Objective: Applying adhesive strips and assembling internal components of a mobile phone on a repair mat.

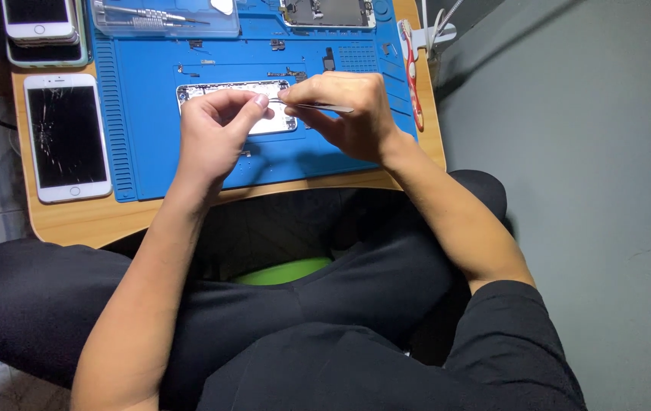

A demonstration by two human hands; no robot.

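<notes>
An opened phone housing [211,91] lies on a blue repair mat [150,137]. My right hand [348,114] is shut on thin metal tweezers [325,106] whose tips point left over the housing. My left hand [215,137] rests on the housing's near edge, its fingers pinched close to the tweezer tips. Whether it holds a small part cannot be made out.
A white phone with a cracked screen [66,137] lies left of the mat on the wooden table [74,221]. Stacked phones [40,27] sit at the far left, a clear tool tray [162,19] and another opened phone [329,11] at the back. A red-handled tool [413,76] lies along the mat's right edge.
</notes>
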